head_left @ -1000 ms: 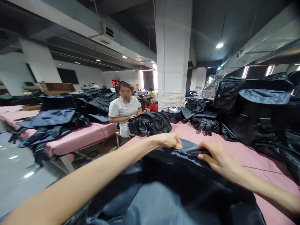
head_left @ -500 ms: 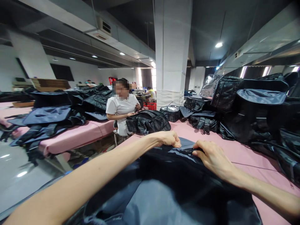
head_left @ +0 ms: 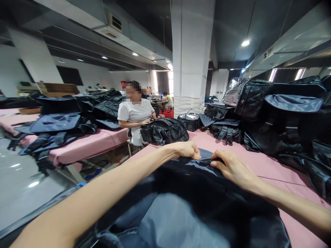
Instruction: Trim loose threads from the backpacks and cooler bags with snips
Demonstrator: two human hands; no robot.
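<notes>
Head camera: smooth, slightly shiny woven cloth fills the lower middle of the frame, where a large bag (head_left: 178,220) lies close to the viewer, its mouth spread into a wide, rounded shape with soft folds. It is on or just above a surface (head_left: 269,163) covered in flat, matte pink sheeting, which shows at its right side. The bags stacked at the right of the frame have glossy, creased black fabric, and one carries a rounded blue-grey flap (head_left: 294,103). A camouflage bag (head_left: 167,131) slumps near the centre, and beside it stands a boxy bag (head_left: 190,119) with a silvery, foil-like top.

The far edge of the large bag runs just under both hands, at the centre of the frame. The left hand (head_left: 187,150) is curled into a loose fist, its fingers gripping the cloth at that edge. The right hand (head_left: 231,168), close by, pinches a thin dark strip of the edge between thumb and fingers. What the strip is cannot be made out.

The large bag looks black along the rim and blue-grey on the lit patch inside. Short, pale, crumpled streaks mark the edge between the hands, and grey fabric (head_left: 205,154) shows behind it.
</notes>
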